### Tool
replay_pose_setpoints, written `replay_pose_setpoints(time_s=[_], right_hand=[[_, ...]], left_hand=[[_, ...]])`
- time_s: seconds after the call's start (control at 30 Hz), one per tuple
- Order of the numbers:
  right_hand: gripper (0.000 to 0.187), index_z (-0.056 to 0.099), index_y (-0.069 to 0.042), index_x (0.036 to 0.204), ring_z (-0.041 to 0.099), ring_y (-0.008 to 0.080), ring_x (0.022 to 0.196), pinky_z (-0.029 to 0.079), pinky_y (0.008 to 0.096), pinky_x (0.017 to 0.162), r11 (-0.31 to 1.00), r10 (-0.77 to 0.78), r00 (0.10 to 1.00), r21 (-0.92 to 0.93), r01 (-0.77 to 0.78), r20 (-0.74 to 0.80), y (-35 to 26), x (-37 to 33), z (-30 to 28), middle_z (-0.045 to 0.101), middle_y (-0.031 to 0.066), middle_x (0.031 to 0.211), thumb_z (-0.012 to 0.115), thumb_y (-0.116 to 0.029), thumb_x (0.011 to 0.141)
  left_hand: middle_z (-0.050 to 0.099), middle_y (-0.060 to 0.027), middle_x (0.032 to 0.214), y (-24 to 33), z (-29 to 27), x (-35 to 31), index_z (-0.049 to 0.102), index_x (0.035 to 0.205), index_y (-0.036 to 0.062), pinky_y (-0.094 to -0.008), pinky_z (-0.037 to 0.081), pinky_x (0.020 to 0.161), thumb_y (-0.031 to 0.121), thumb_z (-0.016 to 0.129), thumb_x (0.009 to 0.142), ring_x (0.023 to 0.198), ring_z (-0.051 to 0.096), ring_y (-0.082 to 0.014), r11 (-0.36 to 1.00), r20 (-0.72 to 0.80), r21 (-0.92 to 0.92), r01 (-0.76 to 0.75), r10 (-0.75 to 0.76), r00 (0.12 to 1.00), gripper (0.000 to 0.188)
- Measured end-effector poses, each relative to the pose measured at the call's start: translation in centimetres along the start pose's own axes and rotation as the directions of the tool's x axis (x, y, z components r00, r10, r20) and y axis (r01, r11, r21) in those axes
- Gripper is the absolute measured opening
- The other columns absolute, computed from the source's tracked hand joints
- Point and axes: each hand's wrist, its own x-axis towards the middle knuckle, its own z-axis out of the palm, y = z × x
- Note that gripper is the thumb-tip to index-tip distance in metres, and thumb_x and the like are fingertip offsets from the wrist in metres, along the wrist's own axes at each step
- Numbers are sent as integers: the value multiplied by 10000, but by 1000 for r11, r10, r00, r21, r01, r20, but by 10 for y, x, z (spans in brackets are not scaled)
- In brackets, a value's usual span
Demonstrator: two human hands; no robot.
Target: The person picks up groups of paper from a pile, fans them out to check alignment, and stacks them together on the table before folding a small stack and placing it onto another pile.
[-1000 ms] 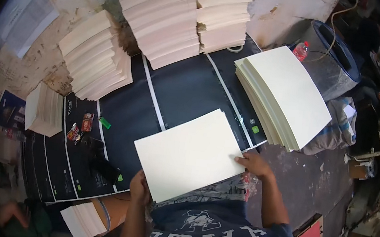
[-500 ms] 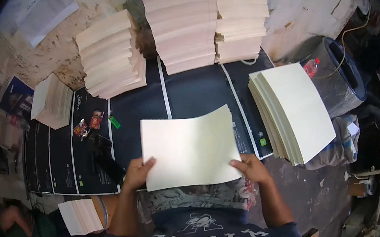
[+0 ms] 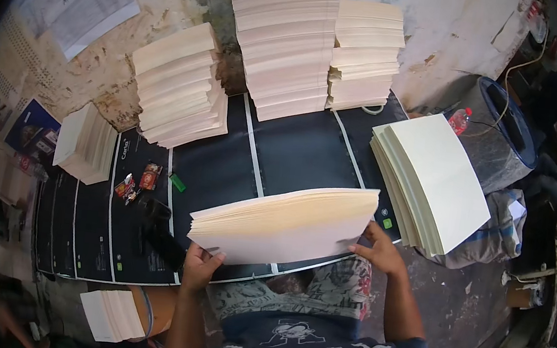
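Between my two hands a thick stack of cream paper sheets (image 3: 285, 233) is held up on its long side, over the near edge of the dark table. Its upper edge bulges, and the sheets fan slightly apart there. My left hand (image 3: 201, 265) grips the lower left corner, thumb on the near face and fingers behind. My right hand (image 3: 380, 249) holds the right end the same way, its thumb pressed on the near face. The fingertips behind the stack are hidden.
Tall paper piles (image 3: 281, 57) stand along the wall, with a shorter pile (image 3: 86, 145) at the left. A large paper stack (image 3: 432, 181) lies at the right, beside a blue-rimmed bin (image 3: 504, 124) and a bottle (image 3: 460, 119). A green lighter (image 3: 177, 182) and red packs (image 3: 150, 176) lie left.
The sheets have tipped up from lying nearly flat to standing on their long side, so their layered edge now shows. Both hands still grip the ends, and the view has shifted slightly.
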Motion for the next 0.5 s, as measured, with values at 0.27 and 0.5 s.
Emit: replay_pose_setpoints(time_s=[0.27,0.5], right_hand=[[473,454,3,1321,550,201,1103,418,345,976,1000,4,966,-28,-12,-259,-25,63,24,598,120,1194,638,-150,913],[565,422,-20,1382,482,190,1247,363,342,1057,953,-86,971,265,146,-223,-14,42,15,550,115,1315,660,-13,869]], left_hand=[[555,-116,1243,-7,45,57,404,1340,-21,-330,421,995,50,626,901,1134,541,-191,999,-340,-5,-34,31,940,496],[506,-141,1361,-7,9,34,401,1373,-10,-351,386,1044,-33,643,846,1233,498,-218,995,-115,6,-96,96,989,581]])
